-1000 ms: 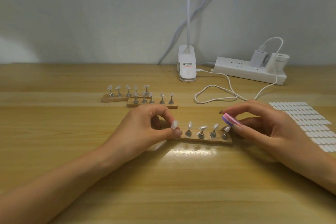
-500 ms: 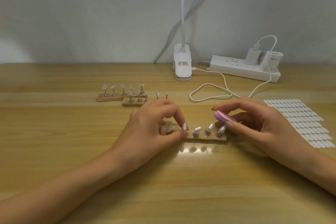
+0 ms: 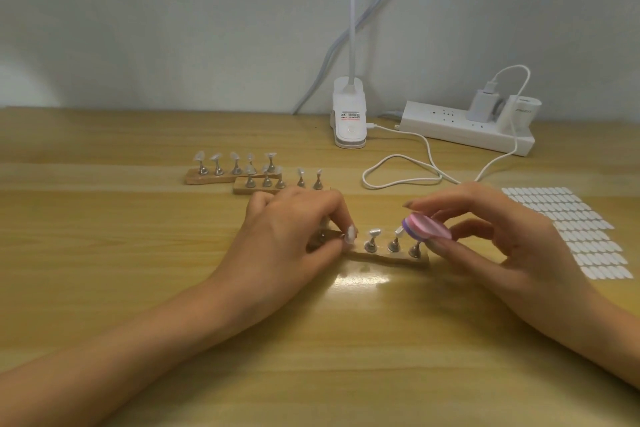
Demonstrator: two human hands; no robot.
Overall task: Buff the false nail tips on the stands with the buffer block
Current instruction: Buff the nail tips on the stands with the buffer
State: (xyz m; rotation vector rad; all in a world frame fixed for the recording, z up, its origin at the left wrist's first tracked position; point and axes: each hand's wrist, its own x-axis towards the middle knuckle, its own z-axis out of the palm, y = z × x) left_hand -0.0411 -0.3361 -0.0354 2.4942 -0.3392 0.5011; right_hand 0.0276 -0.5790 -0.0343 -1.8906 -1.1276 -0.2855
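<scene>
Nearly at the middle of the wooden desk lies the near stand, a wooden strip set with small metal pegs that carry false nail tips. The left hand rests over the stand's left end with its fingers curled. Its thumb and forefinger pinch one pale nail tip on its peg. Just to the right, two more stand free: a glittery tip and a slanted tip.

The right hand holds the buffer block, a round pink disc with a purple layer, pinched between the thumb below and the fingers above. The block is tilted above the stand's right end, and its left edge sits right by the slanted tip; whether they touch cannot be told.

Farther back, the back-left stand and the back-right stand overlap in view, each with its own row of tips. By the wall stand a white lamp clamp and a power strip with a charger plugged in, and a white cable loops across the desk. A sheet of white oval tabs lies beyond the right hand.
</scene>
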